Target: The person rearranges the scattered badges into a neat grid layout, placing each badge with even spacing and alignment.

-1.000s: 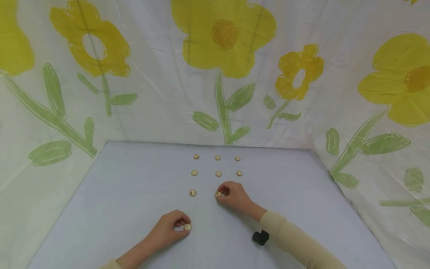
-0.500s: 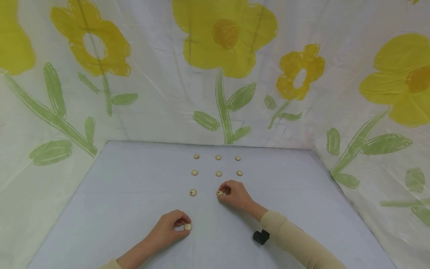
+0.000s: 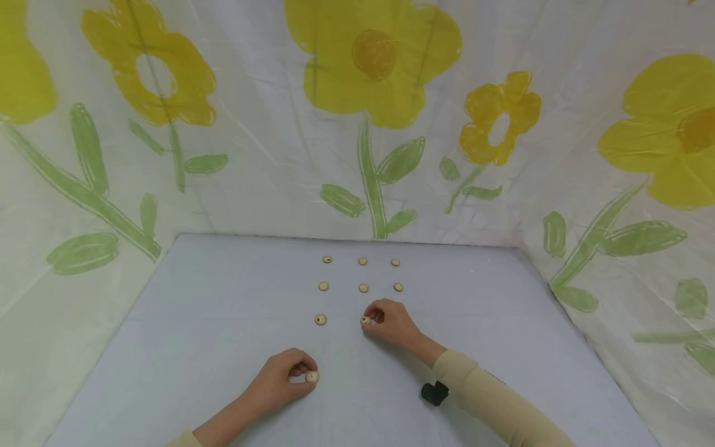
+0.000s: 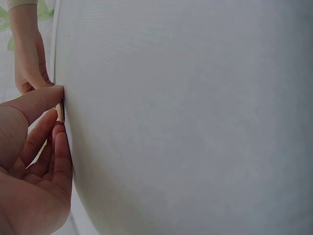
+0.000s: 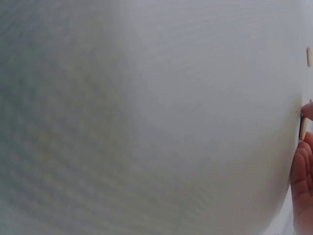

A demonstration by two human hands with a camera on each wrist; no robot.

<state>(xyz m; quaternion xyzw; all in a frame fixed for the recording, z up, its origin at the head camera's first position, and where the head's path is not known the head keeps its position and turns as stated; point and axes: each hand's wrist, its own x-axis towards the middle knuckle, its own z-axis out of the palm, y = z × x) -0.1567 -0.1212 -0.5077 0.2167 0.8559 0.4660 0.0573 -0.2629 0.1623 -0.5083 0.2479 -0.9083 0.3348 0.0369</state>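
Note:
My left hand (image 3: 287, 375) pinches a small round wooden disc (image 3: 312, 376) by its edges, low over the table's near part. The disc carries a dark mark on its face; the left wrist view shows it edge-on as a thin wooden piece (image 4: 60, 111) between thumb and fingers. Farther forward, my right hand (image 3: 391, 323) pinches another disc (image 3: 365, 320) with a dark spot, close on the table. A similar disc (image 3: 321, 319) lies to its left. Behind them lie two rows of three discs, including a middle one (image 3: 364, 288) just beyond the right hand.
A pale cloth-covered table (image 3: 212, 323) spreads beneath both hands. Its back edge meets a white curtain (image 3: 257, 180) printed with yellow flowers. A black device (image 3: 434, 393) sits at the right wrist, under the beige sleeve (image 3: 491, 397).
My right hand has shifted very slightly to the right with its disc, which stays low at the table. The left hand and the lying discs have stayed in place.

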